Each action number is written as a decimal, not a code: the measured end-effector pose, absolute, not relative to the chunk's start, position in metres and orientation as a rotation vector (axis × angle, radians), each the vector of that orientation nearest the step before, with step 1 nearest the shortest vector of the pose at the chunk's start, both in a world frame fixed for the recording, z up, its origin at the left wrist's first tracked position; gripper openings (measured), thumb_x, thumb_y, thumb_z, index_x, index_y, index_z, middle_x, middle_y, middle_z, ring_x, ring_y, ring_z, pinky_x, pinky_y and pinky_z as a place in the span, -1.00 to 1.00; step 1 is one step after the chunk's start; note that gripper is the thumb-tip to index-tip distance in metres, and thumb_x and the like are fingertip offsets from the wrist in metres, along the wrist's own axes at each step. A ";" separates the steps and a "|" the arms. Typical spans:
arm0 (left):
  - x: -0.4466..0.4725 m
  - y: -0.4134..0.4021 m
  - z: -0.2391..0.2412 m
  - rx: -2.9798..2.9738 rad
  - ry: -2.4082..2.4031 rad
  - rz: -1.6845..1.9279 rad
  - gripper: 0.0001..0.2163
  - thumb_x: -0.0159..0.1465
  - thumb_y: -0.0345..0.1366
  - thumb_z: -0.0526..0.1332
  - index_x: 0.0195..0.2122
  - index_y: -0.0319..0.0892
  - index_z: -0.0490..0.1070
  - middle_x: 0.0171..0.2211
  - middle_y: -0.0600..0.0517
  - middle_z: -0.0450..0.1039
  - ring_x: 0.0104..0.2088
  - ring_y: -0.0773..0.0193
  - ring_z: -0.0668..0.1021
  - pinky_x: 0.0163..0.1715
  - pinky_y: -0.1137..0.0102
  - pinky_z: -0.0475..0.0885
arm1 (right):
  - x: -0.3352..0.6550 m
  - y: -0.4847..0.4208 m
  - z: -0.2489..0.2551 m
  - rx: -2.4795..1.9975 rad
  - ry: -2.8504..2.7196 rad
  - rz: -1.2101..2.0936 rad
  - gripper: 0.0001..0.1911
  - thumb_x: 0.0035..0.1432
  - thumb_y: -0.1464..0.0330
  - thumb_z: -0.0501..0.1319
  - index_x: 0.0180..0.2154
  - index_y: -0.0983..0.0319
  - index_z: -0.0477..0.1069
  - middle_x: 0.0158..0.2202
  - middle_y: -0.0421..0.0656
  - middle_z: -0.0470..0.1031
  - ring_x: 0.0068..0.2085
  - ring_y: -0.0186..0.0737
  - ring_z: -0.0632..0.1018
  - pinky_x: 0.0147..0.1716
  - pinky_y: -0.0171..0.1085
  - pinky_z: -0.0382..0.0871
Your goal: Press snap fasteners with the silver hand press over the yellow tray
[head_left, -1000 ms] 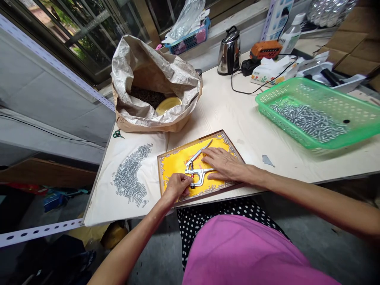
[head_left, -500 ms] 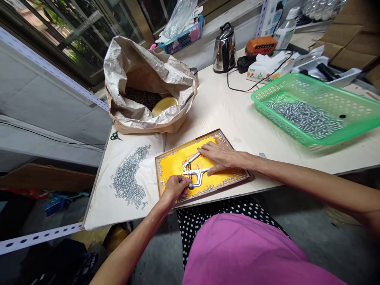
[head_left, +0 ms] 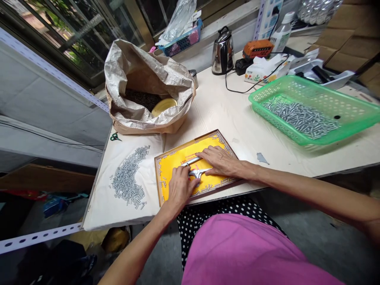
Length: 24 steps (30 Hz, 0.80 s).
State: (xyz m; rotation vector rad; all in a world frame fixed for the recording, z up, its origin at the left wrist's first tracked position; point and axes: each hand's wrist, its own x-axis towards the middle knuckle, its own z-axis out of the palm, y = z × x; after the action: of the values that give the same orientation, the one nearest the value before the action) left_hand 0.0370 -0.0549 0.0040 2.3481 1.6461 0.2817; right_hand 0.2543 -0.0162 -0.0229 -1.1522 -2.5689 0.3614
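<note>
Silver snap pliers (head_left: 194, 173) with a C-shaped jaw lie over a shallow tray (head_left: 157, 171) lined with a yellow printed sheet. My right hand (head_left: 221, 160) is closed on their two handles, which are spread apart. At the jaw end, my left hand (head_left: 179, 184) curls round the head of the pliers, thumb on the near side. Its fingers hide the jaw tip and anything small held there. Small silver metal pins (head_left: 209, 187) lie scattered along the tray's edges. On the white cloth to the left is a heap of similar silver pins (head_left: 127, 178).
A green basket (head_left: 297, 136) holding many silver pins stands at right. Behind the tray is an open woven sack (head_left: 145, 128) with dark contents and a yellow bowl (head_left: 164, 107). Small scissors (head_left: 115, 137), a kettle (head_left: 222, 51) and a tissue box (head_left: 258, 74) are also on the table.
My left hand has moved up from the lower jaw tip and now covers the head of the pliers. My right hand stays on the handles.
</note>
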 end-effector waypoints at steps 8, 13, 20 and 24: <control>0.060 -0.017 0.001 2.607 1.195 0.011 -0.43 0.20 -0.24 0.30 0.21 -0.24 0.20 0.09 -0.20 0.35 0.11 -0.04 0.37 0.12 0.05 0.35 | 0.260 -0.018 -0.016 -1.268 -2.704 0.357 -0.15 -0.03 0.15 0.44 0.18 0.43 0.23 -0.03 0.12 0.43 -0.04 0.06 0.40 -0.12 -0.08 0.26; 0.065 -0.022 0.007 2.673 1.216 -0.055 -0.61 0.25 -0.25 0.24 0.09 -0.23 0.31 -0.02 -0.18 0.38 0.01 -0.02 0.40 0.02 0.09 0.40 | 0.259 -0.024 -0.012 -1.285 -2.684 0.229 -0.52 0.12 0.26 0.36 0.01 0.39 0.38 -0.12 0.06 0.45 -0.08 0.01 0.41 -0.16 -0.12 0.29; 0.063 -0.029 -0.003 2.634 1.297 -0.018 -0.88 0.35 -0.33 0.10 -0.20 -0.17 0.42 -0.21 -0.09 0.44 -0.13 0.09 0.43 -0.09 0.21 0.42 | 0.248 -0.025 -0.030 -1.248 -2.693 0.294 -0.80 0.36 0.40 0.08 -0.24 0.31 0.46 -0.28 -0.05 0.47 -0.19 -0.15 0.43 -0.21 -0.21 0.25; 0.061 -0.031 -0.006 2.631 1.341 0.011 -0.84 0.34 -0.30 0.15 -0.09 -0.18 0.42 -0.16 -0.11 0.45 -0.09 0.08 0.45 -0.06 0.19 0.42 | 0.250 -0.019 -0.030 -1.258 -2.678 0.291 -0.82 0.31 0.35 0.17 -0.17 0.33 0.46 -0.21 -0.02 0.47 -0.14 -0.11 0.42 -0.18 -0.20 0.27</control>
State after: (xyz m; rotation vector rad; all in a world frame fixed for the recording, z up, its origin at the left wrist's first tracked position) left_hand 0.0612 -0.0306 -0.0055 2.6309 1.3409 0.0114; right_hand 0.2503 -0.0193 -0.0297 -1.2582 -2.6776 0.2915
